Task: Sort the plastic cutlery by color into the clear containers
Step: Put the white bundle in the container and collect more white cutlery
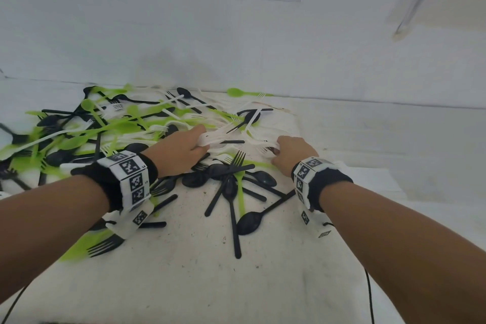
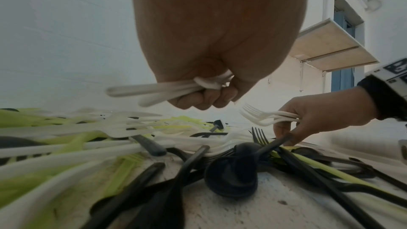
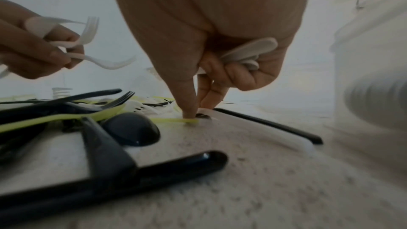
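White-collecting step: white cutlery (image 2: 154, 90) is clamped in left hand (image 1: 178, 150) and right hand (image 1: 292, 155) fingers (image 3: 189, 97); a container, unseen, is needed next.

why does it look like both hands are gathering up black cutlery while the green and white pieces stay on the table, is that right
The colour is wrong. Both the left hand and the right hand hold white cutlery, as both wrist views show. The black and green pieces stay on the table.

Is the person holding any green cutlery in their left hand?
No, the left hand grips only white cutlery; the green pieces lie on the table.
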Demonstrator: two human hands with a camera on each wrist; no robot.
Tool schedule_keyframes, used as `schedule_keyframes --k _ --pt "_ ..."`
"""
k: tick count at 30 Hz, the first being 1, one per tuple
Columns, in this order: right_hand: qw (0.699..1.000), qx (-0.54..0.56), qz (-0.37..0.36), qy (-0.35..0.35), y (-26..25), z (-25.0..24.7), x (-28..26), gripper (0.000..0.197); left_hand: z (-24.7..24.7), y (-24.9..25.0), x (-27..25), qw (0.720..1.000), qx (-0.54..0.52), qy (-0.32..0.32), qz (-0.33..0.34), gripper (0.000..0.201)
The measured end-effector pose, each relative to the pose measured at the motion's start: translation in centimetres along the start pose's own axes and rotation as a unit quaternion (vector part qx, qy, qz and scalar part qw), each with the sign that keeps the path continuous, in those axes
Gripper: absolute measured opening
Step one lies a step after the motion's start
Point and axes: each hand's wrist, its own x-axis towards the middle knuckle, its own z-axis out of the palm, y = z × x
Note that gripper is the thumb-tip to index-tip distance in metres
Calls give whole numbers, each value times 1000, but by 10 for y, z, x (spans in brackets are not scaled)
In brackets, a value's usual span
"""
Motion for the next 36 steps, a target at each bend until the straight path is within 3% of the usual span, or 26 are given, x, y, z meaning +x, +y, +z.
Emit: schedule_keyframes --k 5,7,10,13,15,17,20,24,26,30,36 --pt "1000 -5 -6 -2 -4 -1 -5 22 -2 -5 -3 1000 -12 1 -14 20" --pt "999 38 -6 28 -13 -7 -8 30 -4 -8 -5 1000 -21 1 -23 25" --pt "989 125 -9 73 -34 -18 -12 24 -11 -11 -12 998 -46 9 -45 35" --pt "982 179 -22 63 -62 -24 -7 29 -22 -20 -25 995 -62 24 -70 40" --pt "986 163 -37 22 -81 -19 -2 38 -28 -29 -35 995 -64 14 -81 35" --pt "990 122 -77 -11 -101 -12 3 38 -31 -45 -44 993 -76 -5 -94 6" --pt "988 84 -131 -18 -125 -1 8 33 -36 -69 -60 988 -91 -23 -124 11" --pt "988 22 -145 -41 -143 10 19 30 -39 -88 -86 987 -87 -15 -132 12" --pt "989 -17 -139 -50 -143 15 26 23 -39 -94 -95 992 -49 -12 -118 25" --pt "989 -38 -126 -64 -138 16 33 33 -34 -104 -97 996 12 -23 -84 24" --pt "993 -25 -94 -68 -127 9 37 33 -31 -99 -76 1000 -9 -6 6 25"
